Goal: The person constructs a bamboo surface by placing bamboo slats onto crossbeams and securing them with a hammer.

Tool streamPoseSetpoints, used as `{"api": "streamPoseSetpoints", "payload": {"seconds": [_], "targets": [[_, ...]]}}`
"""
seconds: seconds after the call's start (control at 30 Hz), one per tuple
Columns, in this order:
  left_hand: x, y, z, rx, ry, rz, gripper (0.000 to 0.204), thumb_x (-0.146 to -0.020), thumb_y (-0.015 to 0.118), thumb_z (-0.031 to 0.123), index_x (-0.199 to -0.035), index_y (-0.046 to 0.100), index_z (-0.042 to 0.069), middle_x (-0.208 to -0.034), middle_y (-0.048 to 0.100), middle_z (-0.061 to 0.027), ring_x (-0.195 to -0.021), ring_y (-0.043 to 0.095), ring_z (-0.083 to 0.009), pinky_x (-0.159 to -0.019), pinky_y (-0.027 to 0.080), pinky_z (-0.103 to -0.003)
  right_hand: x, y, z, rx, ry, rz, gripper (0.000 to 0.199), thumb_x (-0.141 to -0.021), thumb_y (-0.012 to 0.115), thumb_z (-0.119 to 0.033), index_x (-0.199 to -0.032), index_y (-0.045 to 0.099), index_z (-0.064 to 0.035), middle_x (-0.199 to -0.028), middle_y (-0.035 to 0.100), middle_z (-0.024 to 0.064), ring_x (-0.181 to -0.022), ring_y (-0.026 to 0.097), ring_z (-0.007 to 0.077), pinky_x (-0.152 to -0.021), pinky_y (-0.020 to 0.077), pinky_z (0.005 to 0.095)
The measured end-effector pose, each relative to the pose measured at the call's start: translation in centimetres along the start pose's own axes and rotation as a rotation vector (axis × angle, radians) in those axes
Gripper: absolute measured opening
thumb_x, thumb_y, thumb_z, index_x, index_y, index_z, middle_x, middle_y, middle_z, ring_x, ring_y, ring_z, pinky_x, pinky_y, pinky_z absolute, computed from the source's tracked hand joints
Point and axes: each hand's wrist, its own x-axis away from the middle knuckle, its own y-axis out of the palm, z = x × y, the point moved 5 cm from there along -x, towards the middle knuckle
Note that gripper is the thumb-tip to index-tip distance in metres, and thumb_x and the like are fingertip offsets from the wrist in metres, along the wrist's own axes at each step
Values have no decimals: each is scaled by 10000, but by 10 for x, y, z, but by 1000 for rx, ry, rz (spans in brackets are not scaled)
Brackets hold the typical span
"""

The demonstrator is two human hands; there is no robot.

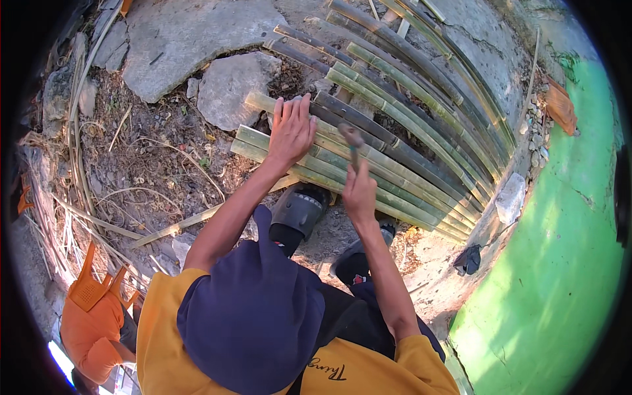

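My right hand is closed around the handle of a hammer. The hammer's head, blurred by motion, is over a row of split bamboo poles. My left hand lies across the near ends of the poles, its fingers bent over a pale bamboo pole; its fingertips are partly hidden. Just nearer, a green bamboo pole lies alongside others. The bamboo lengths fan out toward the right, some green, some dark brown.
Flat broken concrete slabs lie at the far left. Loose bamboo strips cross the littered soil. My shoes stand close to the bamboo. A green-painted surface lies at right, with a stone by its edge. A person in orange is at lower left.
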Motion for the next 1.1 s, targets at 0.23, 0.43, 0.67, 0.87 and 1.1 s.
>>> {"api": "streamPoseSetpoints", "payload": {"seconds": [0.23, 0.43, 0.67, 0.87, 1.1], "targets": [[10, 2, -14, -6, -12, 20, 564, -1033, 561, 228, -1526, 427, -11, -1327, 585, -182, -1266, 532, -349, -1244, 277, -552, -3, -8, -18, -176, 61, 38, 220, -1108, 548, -200, -1172, 556, 11, -734, 626, 308, -740, 646, 563, -579, 438, 576], [14, 5, -11, 12, -3, 35, 570, -1029, 576, 223, -1525, 428, -13, -1331, 589, -181, -1256, 539, -345, -1227, 297, -555, -5, 29, -6, 100, 12, -190, 177, -1087, 577, -148, -1160, 520, 3, -700, 621, 300, -685, 644, 545, -565, 447, 591], [5, 3, -7, 24, 2, 18, 578, -1036, 585, 248, -1525, 428, -19, -1328, 594, -171, -1241, 548, -344, -1218, 306, -549, 8, 27, 9, 146, 89, -139, 263, -1119, 537, -247, -1132, 541, 16, -676, 602, 303, -675, 633, 550, -575, 420, 598], [-4, -5, -9, 37, -35, -116, 741, -992, 659, 407, -1535, 421, -39, -1322, 615, -206, -1265, 533, -333, -1197, 310, -531, 4, -19, 10, -115, 194, 1, 309, -1134, 519, -276, -1083, 567, 25, -661, 550, 275, -617, 602, 493, -566, 395, 548], [-49, -7, -16, 16, -219, -507, 996, -568, 910, 758, -1128, 631, -17, -959, 769, -193, -956, 743, -395, -1067, 461, -521, 16, -58, 55, -129, 235, 14, 359, -1133, 524, -325, -1033, 566, 17, -620, 516, 207, -526, 539, 355, -545, 381, 493]]}}
